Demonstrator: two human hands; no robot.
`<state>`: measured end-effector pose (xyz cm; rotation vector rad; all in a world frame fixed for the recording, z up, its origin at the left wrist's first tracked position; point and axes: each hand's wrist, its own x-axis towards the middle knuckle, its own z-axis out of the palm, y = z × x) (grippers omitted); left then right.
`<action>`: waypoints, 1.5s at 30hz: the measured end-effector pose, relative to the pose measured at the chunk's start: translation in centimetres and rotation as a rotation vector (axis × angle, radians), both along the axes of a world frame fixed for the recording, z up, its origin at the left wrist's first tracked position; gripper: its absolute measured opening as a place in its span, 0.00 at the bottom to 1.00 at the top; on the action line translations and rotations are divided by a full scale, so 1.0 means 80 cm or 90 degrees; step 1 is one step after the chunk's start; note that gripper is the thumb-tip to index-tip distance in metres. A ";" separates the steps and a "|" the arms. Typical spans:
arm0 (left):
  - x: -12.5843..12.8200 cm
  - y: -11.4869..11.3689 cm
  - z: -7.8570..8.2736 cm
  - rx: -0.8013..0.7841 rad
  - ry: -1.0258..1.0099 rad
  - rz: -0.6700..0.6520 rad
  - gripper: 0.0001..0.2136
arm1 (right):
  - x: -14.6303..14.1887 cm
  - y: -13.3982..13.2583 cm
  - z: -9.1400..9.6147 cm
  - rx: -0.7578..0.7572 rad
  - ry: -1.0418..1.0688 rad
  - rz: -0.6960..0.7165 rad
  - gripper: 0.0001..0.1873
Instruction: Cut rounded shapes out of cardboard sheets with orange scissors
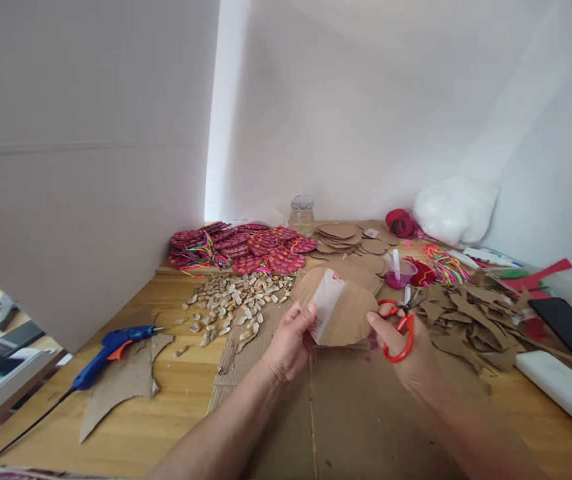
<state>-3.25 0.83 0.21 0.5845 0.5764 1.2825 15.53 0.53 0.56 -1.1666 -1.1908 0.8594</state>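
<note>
A rounded piece of cardboard (351, 310) with a strip of clear tape across it is gripped at its left edge by my left hand (293, 337). My right hand (406, 350) has its fingers through the handles of red-handled scissors (400, 343), whose blades point away to the upper right. The right thumb and fingers are at the cardboard's right edge; whether they press on it I cannot tell. Under both hands lies a large flat cardboard sheet (366, 413).
Peanut shells (236, 300) and pink-red decorated discs (266, 250) lie left, with a blue glue gun (111, 350) nearer. Cardboard discs (339, 233) and a glass jar (301, 215) stand behind. Cardboard scraps (476, 320), a phone (569, 333) and white stuffing (456, 210) are right.
</note>
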 end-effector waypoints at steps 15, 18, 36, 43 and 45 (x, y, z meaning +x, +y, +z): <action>-0.004 0.008 -0.031 0.014 0.096 0.135 0.26 | 0.024 0.015 -0.035 -0.068 -0.043 0.080 0.15; -0.012 0.007 -0.030 0.108 0.159 0.180 0.18 | 0.026 0.016 -0.038 -0.066 -0.001 0.123 0.18; -0.027 -0.003 -0.028 0.714 0.887 0.479 0.25 | 0.003 0.003 -0.034 -0.205 0.269 0.280 0.21; -0.019 0.001 -0.032 0.388 0.565 0.331 0.26 | 0.003 0.004 -0.028 -0.164 0.285 0.155 0.18; -0.018 -0.003 -0.031 0.335 0.489 0.244 0.22 | 0.003 0.003 -0.025 -0.154 0.277 0.149 0.17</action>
